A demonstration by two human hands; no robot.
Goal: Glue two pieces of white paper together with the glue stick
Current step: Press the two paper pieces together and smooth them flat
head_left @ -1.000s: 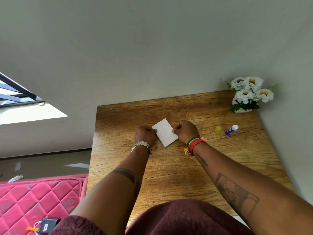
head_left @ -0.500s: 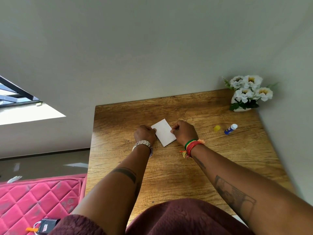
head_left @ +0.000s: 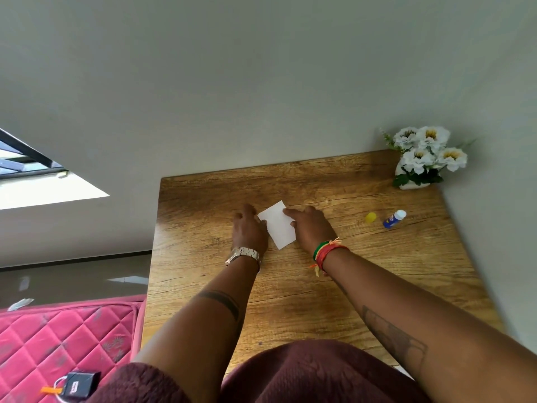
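My left hand [head_left: 249, 230] and right hand [head_left: 312, 226] lie flat with fingers stretched, pressing the white paper [head_left: 277, 224] between them on the table [head_left: 377, 271].

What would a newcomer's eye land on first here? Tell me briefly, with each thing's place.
First, the white paper at the middle of the wooden table, with the left hand and right hand pressing its two sides. To the right lie the uncapped glue stick and its yellow cap, apart from each other. White flowers fill the table's far right corner, and a pink quilted mattress lies low on the left.
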